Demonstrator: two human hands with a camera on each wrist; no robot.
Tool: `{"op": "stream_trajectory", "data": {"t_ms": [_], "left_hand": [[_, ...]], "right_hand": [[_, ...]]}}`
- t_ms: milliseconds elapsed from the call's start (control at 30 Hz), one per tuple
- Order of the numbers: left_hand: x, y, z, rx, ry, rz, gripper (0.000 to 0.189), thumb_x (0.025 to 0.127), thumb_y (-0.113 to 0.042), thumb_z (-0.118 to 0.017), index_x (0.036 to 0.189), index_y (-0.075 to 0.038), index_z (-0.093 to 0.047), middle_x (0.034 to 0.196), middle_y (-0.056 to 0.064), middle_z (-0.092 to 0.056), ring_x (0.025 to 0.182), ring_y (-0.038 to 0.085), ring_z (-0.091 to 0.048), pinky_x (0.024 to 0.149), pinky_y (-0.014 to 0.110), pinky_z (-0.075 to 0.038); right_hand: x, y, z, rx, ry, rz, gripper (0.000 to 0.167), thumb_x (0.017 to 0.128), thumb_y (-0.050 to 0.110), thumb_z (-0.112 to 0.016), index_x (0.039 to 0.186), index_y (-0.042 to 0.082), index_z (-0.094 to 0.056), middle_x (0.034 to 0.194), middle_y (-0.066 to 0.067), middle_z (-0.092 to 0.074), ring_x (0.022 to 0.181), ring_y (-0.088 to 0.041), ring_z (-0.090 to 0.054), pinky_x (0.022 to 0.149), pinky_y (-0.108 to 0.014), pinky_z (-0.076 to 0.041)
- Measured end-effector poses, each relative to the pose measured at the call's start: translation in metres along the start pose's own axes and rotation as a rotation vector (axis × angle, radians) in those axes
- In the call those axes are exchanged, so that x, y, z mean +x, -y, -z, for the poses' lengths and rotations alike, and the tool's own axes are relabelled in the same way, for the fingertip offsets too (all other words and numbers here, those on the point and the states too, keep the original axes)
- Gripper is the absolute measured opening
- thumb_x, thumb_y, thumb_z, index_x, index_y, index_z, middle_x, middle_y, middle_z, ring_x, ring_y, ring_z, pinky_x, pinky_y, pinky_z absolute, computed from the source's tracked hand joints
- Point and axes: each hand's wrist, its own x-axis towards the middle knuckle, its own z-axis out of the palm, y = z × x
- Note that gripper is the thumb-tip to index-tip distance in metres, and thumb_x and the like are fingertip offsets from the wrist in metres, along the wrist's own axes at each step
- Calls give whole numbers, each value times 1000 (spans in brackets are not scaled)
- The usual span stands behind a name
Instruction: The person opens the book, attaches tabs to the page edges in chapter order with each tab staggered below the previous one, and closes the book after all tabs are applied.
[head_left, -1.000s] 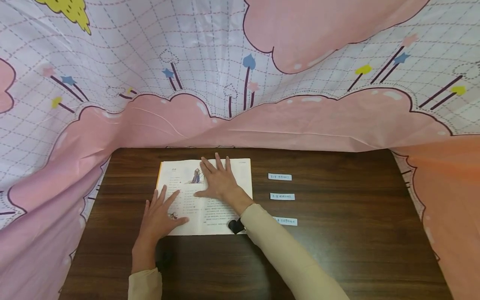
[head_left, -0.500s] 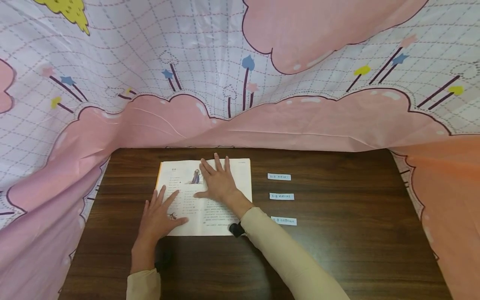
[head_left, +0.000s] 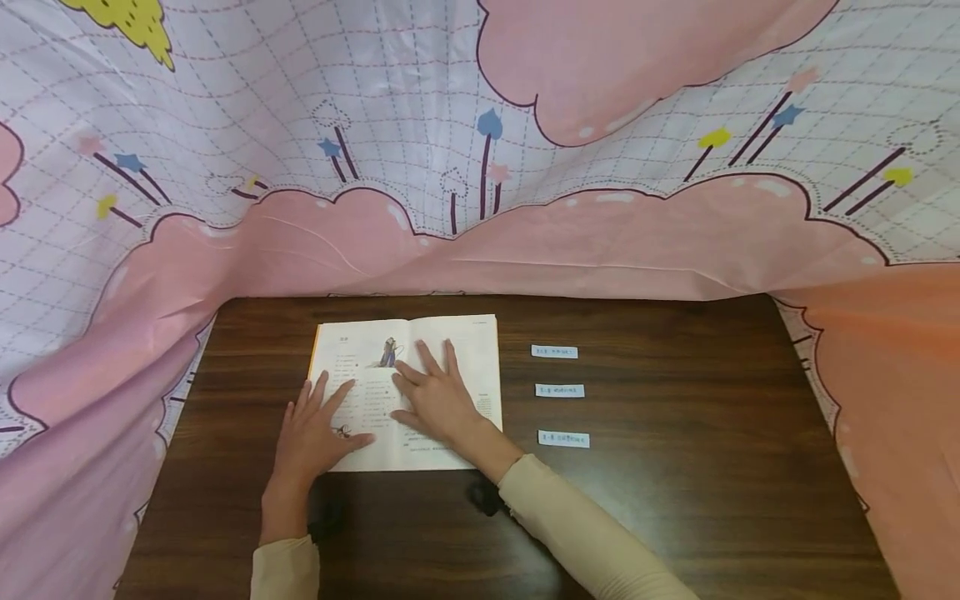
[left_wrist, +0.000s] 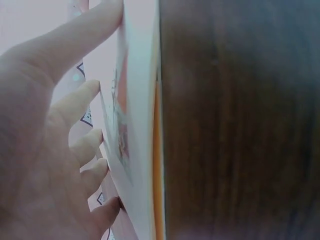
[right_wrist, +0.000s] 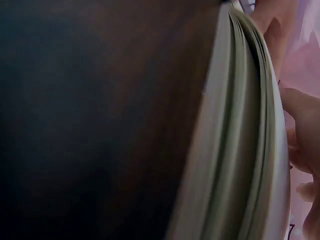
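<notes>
An open book point(head_left: 472, 350) with printed text and small drawings lies on the table, left of centre in the head view. My left hand point(head_left: 311, 437) rests with spread fingers on the lower left of the left page. Near the middle fold, my right hand point(head_left: 442, 404) lies on the right page, fingers extended and apart. In the left wrist view, fingertips touch the page beside the book's edge point(left_wrist: 145, 150), where a strip of orange cover shows. Layered page edges point(right_wrist: 240, 130) bulge upward in the right wrist view, with part of the right hand point(right_wrist: 306, 135) above them.
Three light paper strips with handwriting lie in a column right of the book: a top strip point(head_left: 554, 352), a middle strip point(head_left: 559, 390) and a bottom strip point(head_left: 563, 439). A patterned pink and white cloth point(head_left: 570, 242) borders the dark wooden table point(head_left: 697, 433).
My right hand has slid down the page toward the near edge, uncovering the page's upper part and the whole bottom strip. The left hand stays in place.
</notes>
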Motion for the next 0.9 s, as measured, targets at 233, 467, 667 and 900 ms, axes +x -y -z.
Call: {"op": "stream_trajectory", "data": {"t_ms": [233, 467, 667, 900], "left_hand": [[-3, 0, -1, 15, 28, 16, 100, 74, -61, -79, 155, -21, -36, 165, 19, -11, 147, 49, -9, 110, 74, -9], [-2, -4, 2, 9, -7, 3, 98, 74, -61, -79, 153, -18, -39, 163, 21, -15, 146, 50, -12, 108, 75, -11], [-1, -3, 2, 1, 6, 9, 100, 73, -62, -79, 153, -18, -39, 163, 21, -13, 147, 50, -10, 109, 74, -11], [-1, -3, 5, -1, 2, 7, 101, 72, -62, -80, 153, -17, -39, 163, 22, -13, 146, 51, -10, 108, 75, -10]], "right_hand": [[-9, 6, -1, 37, -28, 23, 77, 83, 78, -55, 139, 25, -60, 152, 5, -45, 148, -37, -24, 112, -71, -12], [-22, 10, -4, 65, -66, 48, 76, 83, 77, -54, 138, 25, -61, 152, 5, -45, 148, -36, -25, 112, -70, -12], [-42, 21, -2, 77, -94, 95, 71, 86, 76, -53, 134, 24, -64, 148, 6, -50, 147, -35, -27, 112, -70, -14], [-62, 31, -2, 101, -96, 117, 71, 86, 74, -54, 134, 23, -65, 148, 5, -50, 147, -33, -27, 112, -70, -13]]}}
